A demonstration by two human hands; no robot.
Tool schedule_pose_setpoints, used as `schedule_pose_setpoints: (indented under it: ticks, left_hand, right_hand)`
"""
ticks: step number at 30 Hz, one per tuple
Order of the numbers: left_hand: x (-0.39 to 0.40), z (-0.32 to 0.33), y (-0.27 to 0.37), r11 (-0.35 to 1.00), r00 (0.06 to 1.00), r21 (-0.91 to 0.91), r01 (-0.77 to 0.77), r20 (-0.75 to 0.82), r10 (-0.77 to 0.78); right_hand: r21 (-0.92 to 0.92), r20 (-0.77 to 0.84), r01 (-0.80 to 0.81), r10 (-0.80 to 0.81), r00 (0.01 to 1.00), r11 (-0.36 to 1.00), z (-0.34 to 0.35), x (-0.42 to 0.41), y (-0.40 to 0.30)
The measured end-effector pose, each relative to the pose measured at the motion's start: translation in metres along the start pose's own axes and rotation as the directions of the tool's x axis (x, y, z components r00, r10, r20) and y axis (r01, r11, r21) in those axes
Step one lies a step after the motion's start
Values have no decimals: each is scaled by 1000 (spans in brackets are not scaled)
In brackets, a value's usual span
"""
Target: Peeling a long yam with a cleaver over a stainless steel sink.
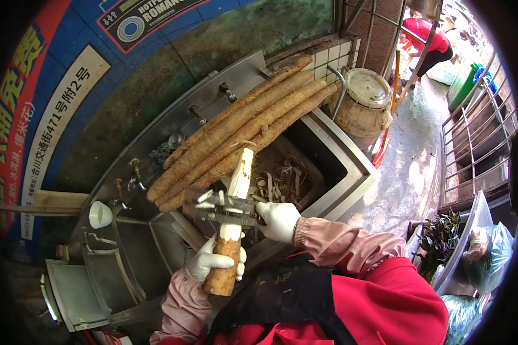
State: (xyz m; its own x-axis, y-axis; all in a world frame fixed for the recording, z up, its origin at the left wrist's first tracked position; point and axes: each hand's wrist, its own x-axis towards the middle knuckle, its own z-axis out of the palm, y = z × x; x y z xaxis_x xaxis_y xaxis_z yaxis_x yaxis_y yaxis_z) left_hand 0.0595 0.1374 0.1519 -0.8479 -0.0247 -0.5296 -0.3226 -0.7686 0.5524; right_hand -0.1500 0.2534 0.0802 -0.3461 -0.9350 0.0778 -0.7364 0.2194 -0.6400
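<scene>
My left hand [213, 261], in a white glove, grips the unpeeled brown end of a long root or stalk [225, 261]. Its far part is peeled to pale flesh and points away over the sink. My right hand [278, 220], also gloved, holds the handle end of a wide peeler [231, 211], which lies across the pale part with white shavings on it. Beyond both hands, several long, hairy brown roots or stalks [241, 125] rest side by side across the metal sink. Peelings [280, 185] lie in the basin underneath.
Taps [137, 172] line the back of the stainless steel sink [345, 172]. A white bowl [100, 214] sits at its left. A lidded bucket [367, 101] stands beyond the right corner. Dark leafy vegetables [441, 237] and plastic bags [487, 258] are at the right. Another person [427, 41] bends over farther off.
</scene>
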Motion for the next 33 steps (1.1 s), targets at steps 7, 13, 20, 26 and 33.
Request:
schedule_pose_setpoints:
  ticks: [7,13,20,26,33]
  left_hand:
    - [-22,7,9,993,992,82,88,81,-95]
    - [-13,7,11,997,998,65,46,-53,-42]
    - [-18,9,14,936,990,352,34,-140,17]
    - [-9,-11,25,965,981,257,-43,-172,89]
    - [13,-25,13,999,999,-34,-12,39,13]
  right_hand:
    - [-14,-94,-434,431,897,901,-31,50,107]
    - [-48,-58,-253,250,966,966,-28,24,46]
    - [-45,-12,-442,442,897,896,-30,32,104]
    - [95,-30,-393,397,917,915,-38,21,69]
    - [8,119,11,-12,993,1000,-12,-2,-31]
